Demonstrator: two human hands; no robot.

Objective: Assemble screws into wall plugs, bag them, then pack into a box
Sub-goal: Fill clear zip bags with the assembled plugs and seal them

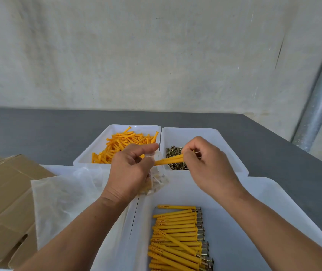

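The yellow plug (169, 159) hangs between your hands, its tip aimed at the mouth of the small clear bag (157, 180). Your right hand (205, 163) pinches its screw end. Your left hand (130, 173) grips the bag in curled fingers, with some pieces showing inside. Spread the mouth wide with your thumb and feed the tip in straight, so it doesn't snag the film. Finished plugs (175, 237) lie in the near tray (254, 192); loose plugs (121, 145) and screws (175, 166) sit in the trays behind.
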